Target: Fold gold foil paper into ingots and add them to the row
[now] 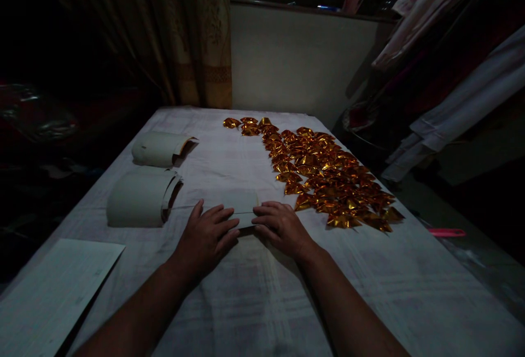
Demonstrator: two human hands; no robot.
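A pale sheet of paper lies on the cloth-covered table between my hands, with a folded strip along its near edge. My left hand grips the strip's left end, its fingers pointing right and the thumb raised. The right end is held by my right hand, whose fingers reach left over the fold. Part of the paper is hidden under the fingers. Just beyond my right hand spreads a heap of shiny gold foil folded pieces.
Two curled stacks of pale paper, one nearer and one farther, rest at the left of the table. A flat white board or sheet lies at the near left. A curtain and hanging clothes flank the wall.
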